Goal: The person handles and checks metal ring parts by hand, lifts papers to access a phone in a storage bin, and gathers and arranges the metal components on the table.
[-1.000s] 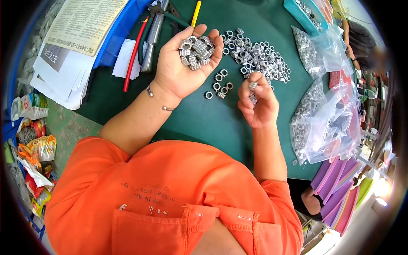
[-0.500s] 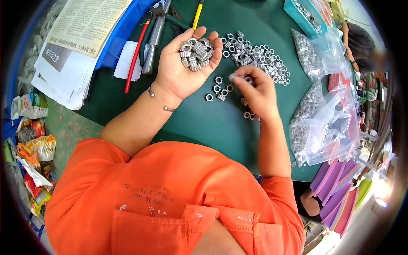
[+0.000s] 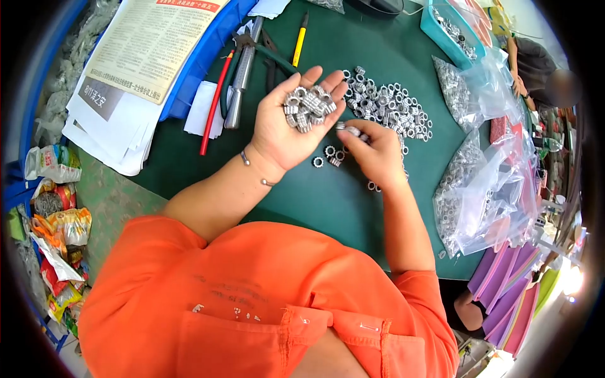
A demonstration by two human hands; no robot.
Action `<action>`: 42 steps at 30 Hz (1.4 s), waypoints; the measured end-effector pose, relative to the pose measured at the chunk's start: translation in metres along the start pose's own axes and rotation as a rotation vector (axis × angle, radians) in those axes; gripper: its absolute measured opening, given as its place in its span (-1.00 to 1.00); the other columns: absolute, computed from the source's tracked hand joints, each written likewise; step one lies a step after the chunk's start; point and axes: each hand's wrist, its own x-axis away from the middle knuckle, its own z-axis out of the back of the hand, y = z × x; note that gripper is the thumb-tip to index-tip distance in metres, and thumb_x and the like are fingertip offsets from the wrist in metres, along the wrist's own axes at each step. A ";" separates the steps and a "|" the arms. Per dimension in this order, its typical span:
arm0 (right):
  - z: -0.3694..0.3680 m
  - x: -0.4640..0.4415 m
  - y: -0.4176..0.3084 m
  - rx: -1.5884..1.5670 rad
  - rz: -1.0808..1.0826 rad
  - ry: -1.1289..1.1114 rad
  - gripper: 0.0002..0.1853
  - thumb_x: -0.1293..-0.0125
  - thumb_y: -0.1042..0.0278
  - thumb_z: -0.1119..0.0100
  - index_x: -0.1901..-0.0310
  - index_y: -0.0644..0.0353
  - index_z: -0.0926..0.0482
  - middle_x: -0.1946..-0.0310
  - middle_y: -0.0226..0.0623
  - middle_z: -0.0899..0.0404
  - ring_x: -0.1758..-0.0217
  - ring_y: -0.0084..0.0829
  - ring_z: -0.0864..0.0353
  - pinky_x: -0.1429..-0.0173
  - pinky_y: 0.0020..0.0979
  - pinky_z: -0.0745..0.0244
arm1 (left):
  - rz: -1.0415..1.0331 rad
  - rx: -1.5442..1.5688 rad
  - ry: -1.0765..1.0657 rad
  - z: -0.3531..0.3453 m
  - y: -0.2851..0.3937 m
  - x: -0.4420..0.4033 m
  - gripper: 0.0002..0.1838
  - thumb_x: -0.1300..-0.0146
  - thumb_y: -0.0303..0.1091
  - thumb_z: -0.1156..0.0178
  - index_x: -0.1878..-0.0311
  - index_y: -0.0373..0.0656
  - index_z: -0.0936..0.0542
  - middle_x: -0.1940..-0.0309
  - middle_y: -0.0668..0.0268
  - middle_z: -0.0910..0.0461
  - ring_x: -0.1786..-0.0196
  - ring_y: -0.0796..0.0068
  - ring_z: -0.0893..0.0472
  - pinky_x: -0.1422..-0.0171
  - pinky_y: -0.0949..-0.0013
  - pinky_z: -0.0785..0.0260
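My left hand (image 3: 272,135) lies palm up with its fingers curled round a heap of small toothed metal rings (image 3: 309,108). Close by on the right, my right hand (image 3: 383,157) pinches a few more metal rings (image 3: 353,131) between thumb and fingers; how many is partly hidden. A large pile of the same rings (image 3: 392,104) spreads over the green table (image 3: 309,198) behind my right hand. Several loose rings (image 3: 318,162) lie between the two hands, and others (image 3: 373,186) show beside my right wrist.
At left are a red pencil (image 3: 216,104), a metal rod (image 3: 242,85), pliers (image 3: 247,43), a yellow pen (image 3: 300,41) and papers (image 3: 113,126). Bags of rings (image 3: 450,201) line the right side, below a teal tray (image 3: 435,28). A person (image 3: 532,66) is at far right.
My right hand has come closer to my left fingertips, still pinching rings. The heap stays in my left palm. The whole view has shifted, so the table things appear lower.
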 end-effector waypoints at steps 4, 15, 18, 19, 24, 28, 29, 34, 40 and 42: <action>0.016 0.005 0.003 -1.192 -0.077 -0.016 -0.91 -0.21 0.47 -0.06 0.38 0.31 -0.48 0.54 -0.24 -0.44 0.66 -0.57 -0.33 0.72 -0.60 -0.10 | 0.044 0.014 0.009 -0.003 -0.008 0.005 -0.69 -0.38 -0.23 0.18 0.02 -0.16 -0.46 -0.26 0.00 -0.25 -0.35 0.07 -0.19 -0.37 0.02 -0.11; -0.010 0.014 -0.001 0.073 0.378 0.285 -0.73 -0.01 0.59 -0.30 0.19 0.22 -0.58 0.46 -0.29 -0.50 0.45 -0.44 -0.49 0.38 -0.49 -0.40 | 0.097 0.020 -0.027 0.003 -0.018 0.008 -0.67 -0.37 -0.18 0.17 0.01 -0.15 -0.48 -0.30 0.03 -0.19 -0.38 0.05 -0.13 -0.34 -0.01 -0.09; -0.006 0.019 0.002 -0.060 0.387 0.270 -0.78 -0.07 0.59 -0.26 0.19 0.26 -0.57 0.46 -0.34 -0.49 0.49 -0.51 -0.46 0.41 -0.54 -0.38 | 0.133 0.023 -0.054 0.001 -0.019 0.010 -0.67 -0.37 -0.18 0.17 0.01 -0.14 -0.48 -0.30 0.03 -0.20 -0.38 0.04 -0.12 -0.37 0.00 -0.06; -0.005 0.023 0.003 -0.310 0.248 0.188 -0.80 -0.12 0.58 -0.22 0.18 0.29 -0.56 0.43 -0.36 -0.50 0.51 -0.57 -0.42 0.47 -0.58 -0.31 | 0.128 0.027 -0.034 0.000 -0.019 0.010 -0.68 -0.37 -0.19 0.16 0.01 -0.14 -0.48 -0.30 0.04 -0.20 -0.39 0.04 -0.12 -0.38 0.00 -0.04; -0.004 0.032 0.012 -1.126 -0.023 -0.075 -0.78 -0.24 0.51 -0.11 0.08 0.36 -0.51 0.40 -0.30 -0.51 0.58 -0.63 -0.32 0.58 -0.65 -0.14 | 0.140 0.064 -0.015 -0.002 -0.020 0.010 -0.69 -0.38 -0.19 0.16 0.01 -0.13 -0.48 -0.31 0.04 -0.19 -0.40 0.05 -0.10 -0.41 -0.01 -0.01; -0.002 0.027 0.009 -1.452 0.090 -0.170 -0.75 -0.30 0.36 -0.01 0.12 0.36 -0.50 0.36 -0.21 -0.51 0.61 -0.55 -0.35 0.68 -0.62 -0.12 | 0.152 0.047 -0.029 -0.001 -0.020 0.011 -0.69 -0.38 -0.20 0.17 0.02 -0.13 -0.48 -0.30 0.04 -0.20 -0.40 0.06 -0.10 -0.40 -0.01 -0.02; 0.000 0.026 0.009 -1.394 0.070 -0.120 -0.78 -0.30 0.38 0.02 0.15 0.34 -0.51 0.37 -0.20 -0.51 0.62 -0.53 -0.36 0.68 -0.62 -0.13 | 0.148 0.041 -0.023 -0.001 -0.020 0.011 -0.69 -0.38 -0.19 0.17 0.01 -0.12 -0.48 -0.30 0.05 -0.20 -0.40 0.06 -0.10 -0.39 -0.02 -0.03; -0.006 0.014 -0.007 -0.041 0.384 0.190 -0.79 -0.10 0.60 -0.20 0.19 0.25 -0.60 0.37 -0.34 -0.54 0.37 -0.48 -0.53 0.34 -0.54 -0.42 | 0.135 -0.031 -0.026 0.002 -0.022 0.009 -0.68 -0.37 -0.18 0.16 0.01 -0.12 -0.48 -0.30 0.05 -0.21 -0.40 0.08 -0.11 -0.39 -0.02 -0.02; 0.002 0.022 -0.003 -0.883 -0.146 0.029 -0.86 -0.14 0.57 -0.15 0.24 0.30 -0.53 0.39 -0.36 -0.52 0.50 -0.55 -0.45 0.58 -0.66 -0.21 | 0.145 0.012 -0.024 0.000 -0.021 0.011 -0.68 -0.36 -0.17 0.15 0.01 -0.12 -0.48 -0.28 0.03 -0.23 -0.38 0.09 -0.13 -0.43 0.01 0.05; 0.006 0.018 -0.002 -1.318 -0.053 -0.017 -0.87 -0.18 0.53 -0.13 0.23 0.30 -0.52 0.51 -0.36 -0.49 0.57 -0.59 -0.38 0.65 -0.67 -0.13 | 0.150 0.049 -0.001 -0.003 -0.022 0.011 -0.68 -0.36 -0.17 0.14 0.01 -0.13 -0.48 -0.28 0.03 -0.24 -0.38 0.09 -0.15 -0.44 0.02 0.07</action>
